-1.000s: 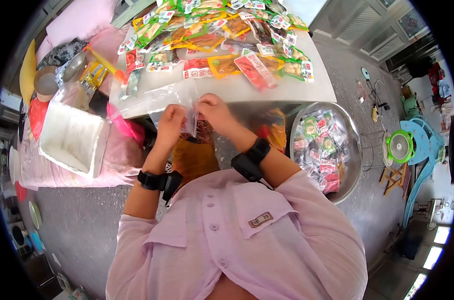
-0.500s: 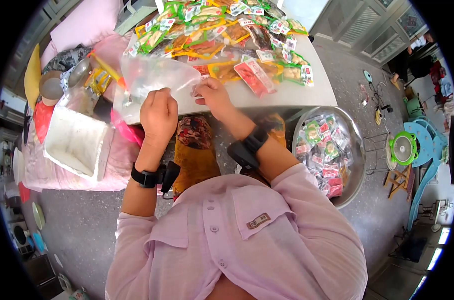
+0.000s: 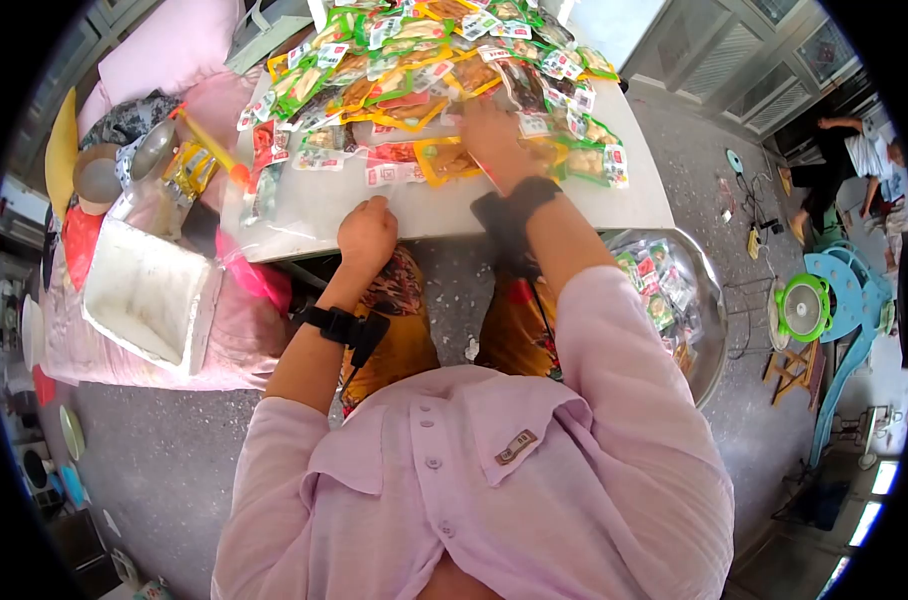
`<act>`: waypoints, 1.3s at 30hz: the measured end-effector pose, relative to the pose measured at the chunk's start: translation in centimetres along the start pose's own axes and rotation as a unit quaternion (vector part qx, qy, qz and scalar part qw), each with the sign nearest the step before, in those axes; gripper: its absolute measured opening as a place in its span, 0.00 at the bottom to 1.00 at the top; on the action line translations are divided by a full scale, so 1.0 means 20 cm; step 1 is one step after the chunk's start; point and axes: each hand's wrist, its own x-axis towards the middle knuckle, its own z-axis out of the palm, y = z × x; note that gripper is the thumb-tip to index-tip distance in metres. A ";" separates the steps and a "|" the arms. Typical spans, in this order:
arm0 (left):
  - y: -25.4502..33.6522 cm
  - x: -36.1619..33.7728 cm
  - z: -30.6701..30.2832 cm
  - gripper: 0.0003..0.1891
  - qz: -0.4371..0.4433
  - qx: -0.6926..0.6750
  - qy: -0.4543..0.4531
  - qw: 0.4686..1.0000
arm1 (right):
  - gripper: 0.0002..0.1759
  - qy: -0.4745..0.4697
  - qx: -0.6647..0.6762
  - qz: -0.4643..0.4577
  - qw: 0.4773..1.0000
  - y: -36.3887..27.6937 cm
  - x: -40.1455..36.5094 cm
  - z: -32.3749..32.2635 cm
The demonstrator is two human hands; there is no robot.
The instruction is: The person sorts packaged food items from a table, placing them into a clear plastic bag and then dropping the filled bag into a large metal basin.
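Note:
My left hand (image 3: 367, 235) is closed at the front edge of the white table (image 3: 614, 207), its fingers curled; a clear plastic bag (image 3: 304, 205) lies flat beside it, and whether the fingers grip the bag is hard to see. My right hand (image 3: 496, 140), smeared by motion, reaches over the front of a heap of small food packets (image 3: 414, 60). Its fingers are blurred against them. Near it are a yellow-edged packet (image 3: 444, 160), a red and white packet (image 3: 394, 165) and a green-edged packet (image 3: 589, 163).
A metal basin (image 3: 712, 340) of packets stands at the right below the table. To the left, a white foam box (image 3: 154, 295) rests on pink cloth (image 3: 244, 360). Further right are a green fan (image 3: 805, 308), a blue chair (image 3: 849, 280) and another person (image 3: 854, 160).
My right hand has moved forward over the packets. My left hand has shifted right and toward me. The clear bag, raised before, now lies low on the table.

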 end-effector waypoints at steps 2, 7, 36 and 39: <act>-0.01 0.00 0.01 0.06 -0.006 -0.014 -0.002 1.000 | 0.07 -0.041 -0.076 0.004 0.996 0.01 0.02 0.03; -0.03 -0.01 0.01 0.07 0.003 -0.051 0.034 0.998 | 0.08 -0.139 -0.066 0.006 0.988 0.02 0.11 -0.05; 0.04 -0.07 0.02 0.08 -0.001 -0.101 0.043 0.994 | 0.09 -0.527 0.444 -0.023 0.724 -0.21 -0.20 -0.18; 0.02 -0.06 0.00 0.07 0.019 -0.064 0.002 0.998 | 0.10 -0.551 0.478 0.002 0.684 -0.23 -0.19 -0.12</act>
